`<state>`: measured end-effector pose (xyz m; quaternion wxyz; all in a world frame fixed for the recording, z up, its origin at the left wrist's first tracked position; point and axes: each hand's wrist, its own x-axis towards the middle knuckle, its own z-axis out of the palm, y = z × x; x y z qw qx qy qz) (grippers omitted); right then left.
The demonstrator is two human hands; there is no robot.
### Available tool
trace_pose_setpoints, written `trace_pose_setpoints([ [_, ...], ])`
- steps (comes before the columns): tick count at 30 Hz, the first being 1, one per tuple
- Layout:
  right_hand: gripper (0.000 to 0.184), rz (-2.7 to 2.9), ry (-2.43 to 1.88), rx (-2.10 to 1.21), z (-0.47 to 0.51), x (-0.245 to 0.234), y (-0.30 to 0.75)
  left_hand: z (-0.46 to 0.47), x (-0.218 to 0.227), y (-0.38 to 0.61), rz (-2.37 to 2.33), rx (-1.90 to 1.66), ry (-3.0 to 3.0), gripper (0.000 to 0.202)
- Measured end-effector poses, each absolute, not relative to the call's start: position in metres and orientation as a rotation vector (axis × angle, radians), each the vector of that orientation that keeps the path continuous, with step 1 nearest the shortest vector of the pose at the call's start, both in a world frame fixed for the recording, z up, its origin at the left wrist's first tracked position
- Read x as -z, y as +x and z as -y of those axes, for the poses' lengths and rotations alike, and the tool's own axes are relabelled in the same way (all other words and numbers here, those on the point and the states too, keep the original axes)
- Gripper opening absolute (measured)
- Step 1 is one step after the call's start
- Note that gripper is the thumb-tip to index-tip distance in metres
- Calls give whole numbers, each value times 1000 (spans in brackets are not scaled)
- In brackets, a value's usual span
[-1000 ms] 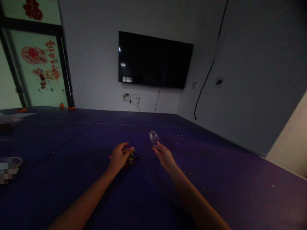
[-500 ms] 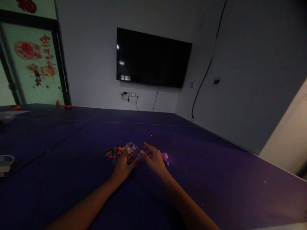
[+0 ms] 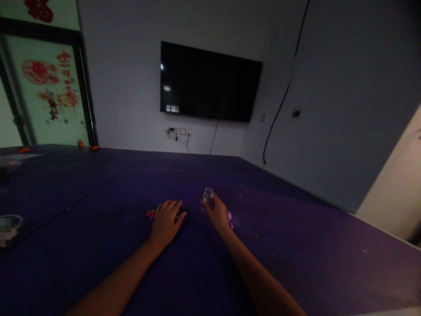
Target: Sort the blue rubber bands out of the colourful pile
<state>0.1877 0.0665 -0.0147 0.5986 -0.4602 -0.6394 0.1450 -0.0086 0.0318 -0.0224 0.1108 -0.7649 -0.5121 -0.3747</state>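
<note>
My right hand (image 3: 215, 211) is closed around a small clear bottle (image 3: 208, 193), its open mouth turned up. Just beyond that hand's right side lies a pink-purple cap with a loop (image 3: 229, 216), partly covered by the hand. My left hand (image 3: 167, 218) rests palm down, fingers stretched and thumb apart, over a pile of small bright bands (image 3: 151, 213). Most of the pile is hidden beneath the fingers; only its left edge and a few bits near the thumb show.
The dark blue-purple floor mat (image 3: 184, 272) spreads all around, with small white scraps to the right. A white-rimmed object (image 3: 15, 224) sits at the far left, partly blurred. Orange items (image 3: 94, 148) lie by the door. A television (image 3: 210, 83) hangs on the wall.
The clear bottle has passed from my left hand to my right, moving rightward. My left hand has come down flat over the pile, covering more of it.
</note>
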Motion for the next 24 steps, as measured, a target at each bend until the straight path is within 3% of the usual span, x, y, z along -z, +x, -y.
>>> trace_pose_setpoints([
  [4, 41, 1428, -1067, -413, -74, 21, 192, -37, 19, -21, 1588, 1068, -2152, 38],
  [11, 76, 1347, -1036, -522, -82, 35, 196, -42, 22, -28, 1745, 1088, -2092, 35],
  [24, 81, 1342, -1042, -526, -81, 37, 196, -52, 32, -30, 1896, 985, -2157, 55],
])
